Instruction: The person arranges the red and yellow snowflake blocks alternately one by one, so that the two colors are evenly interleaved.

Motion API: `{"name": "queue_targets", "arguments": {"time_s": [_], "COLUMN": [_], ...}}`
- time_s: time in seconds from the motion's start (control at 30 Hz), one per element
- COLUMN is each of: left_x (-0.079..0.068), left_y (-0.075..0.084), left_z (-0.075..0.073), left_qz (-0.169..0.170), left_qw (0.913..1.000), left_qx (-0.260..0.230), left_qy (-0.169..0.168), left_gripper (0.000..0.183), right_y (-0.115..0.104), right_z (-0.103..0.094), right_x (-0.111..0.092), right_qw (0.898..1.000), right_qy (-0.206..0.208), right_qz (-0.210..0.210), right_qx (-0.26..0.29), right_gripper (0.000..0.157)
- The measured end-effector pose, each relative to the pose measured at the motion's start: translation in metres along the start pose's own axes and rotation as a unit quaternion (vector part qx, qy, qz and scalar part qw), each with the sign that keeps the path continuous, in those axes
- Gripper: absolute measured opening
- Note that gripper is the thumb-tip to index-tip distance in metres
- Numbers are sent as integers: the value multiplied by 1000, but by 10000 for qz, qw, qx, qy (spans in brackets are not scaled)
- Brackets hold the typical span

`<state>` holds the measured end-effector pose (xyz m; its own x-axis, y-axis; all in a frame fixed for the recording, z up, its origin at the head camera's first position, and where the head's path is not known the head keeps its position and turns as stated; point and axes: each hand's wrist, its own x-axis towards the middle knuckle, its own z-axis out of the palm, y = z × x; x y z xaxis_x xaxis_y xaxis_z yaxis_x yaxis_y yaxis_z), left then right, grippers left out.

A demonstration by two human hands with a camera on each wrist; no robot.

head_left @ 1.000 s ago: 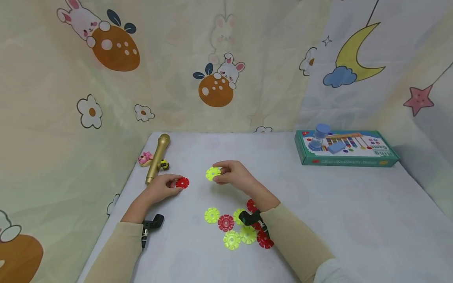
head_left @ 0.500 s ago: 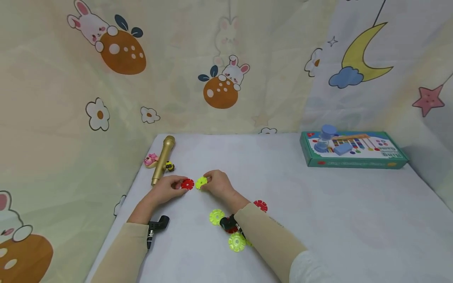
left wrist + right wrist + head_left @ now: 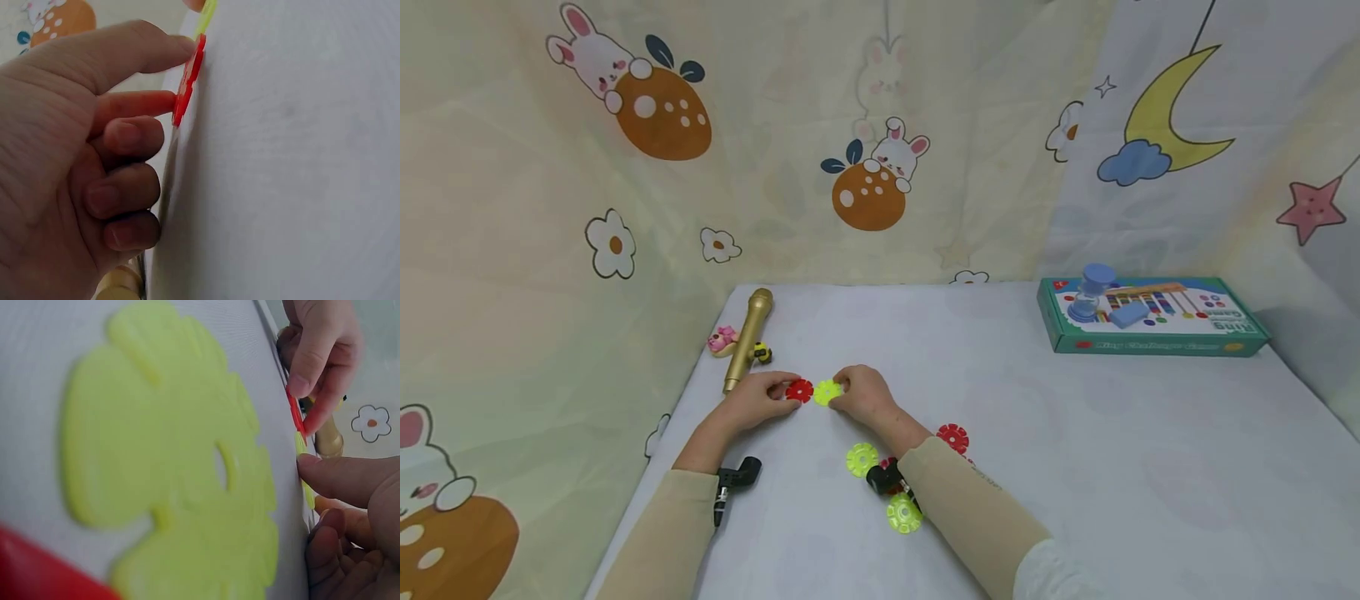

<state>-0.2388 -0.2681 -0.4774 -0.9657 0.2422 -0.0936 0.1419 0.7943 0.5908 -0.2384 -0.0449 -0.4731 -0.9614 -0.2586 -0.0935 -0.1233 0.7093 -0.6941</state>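
Note:
Between thumb and forefinger, my left hand (image 3: pixel 752 402) pinches a red notched disc (image 3: pixel 800 391) on the left half of the table. My right hand (image 3: pixel 867 397) pinches a yellow-green notched disc (image 3: pixel 827 392) by its right side. The two discs meet edge to edge, or nearly so; whether their slots interlock I cannot tell. In the left wrist view the red disc (image 3: pixel 189 81) appears almost edge-on, with the remaining fingers curled below it. Up close in the right wrist view is another yellow-green disc (image 3: pixel 169 450) lying on the table.
More discs lie near the right forearm: yellow-green discs (image 3: pixel 862 459) and a red disc (image 3: pixel 953 437), some hidden by the sleeve. A gold microphone (image 3: pixel 750 337), a pink toy (image 3: pixel 722 340) and a bee toy (image 3: pixel 763 352) lie at left. A green game box (image 3: pixel 1153 321) bears an hourglass (image 3: pixel 1092 292).
My right hand has moved left and slightly down, bringing the yellow-green disc against or close beside the red one. The left hand keeps the red disc nearly in place.

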Motion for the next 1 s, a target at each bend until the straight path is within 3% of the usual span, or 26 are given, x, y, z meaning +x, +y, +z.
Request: {"name": "queue_targets", "arguments": {"time_s": [0.13,0.27,0.57,0.7,0.83,1.0], "left_x": [3,7,7,6,6,6], "left_y": [12,27,38,38,37,33], "left_z": [6,14,23,23,23,23], "left_qz": [-52,108,138,178,76,12], "left_qw": [9998,9992,9993,9990,9990,9993], "left_qx": [-140,-241,221,336,379,324], "left_qy": [-134,-291,-274,-222,-208,-199], "left_gripper": [47,52,50,51,52,52], "right_y": [3,6,4,7,12,30], "right_z": [0,0,-7,-21,-42,-66], "right_x": [-1,-1,0,-4,-16,-38], "right_qw": [10000,9999,9993,9974,9949,9938], "right_qy": [-18,-17,-243,-553,-816,-781], "right_qz": [20,-6,-156,-377,-281,-282], "right_qx": [64,101,219,259,517,733], "right_gripper": [39,39,41,43,43,42]}}
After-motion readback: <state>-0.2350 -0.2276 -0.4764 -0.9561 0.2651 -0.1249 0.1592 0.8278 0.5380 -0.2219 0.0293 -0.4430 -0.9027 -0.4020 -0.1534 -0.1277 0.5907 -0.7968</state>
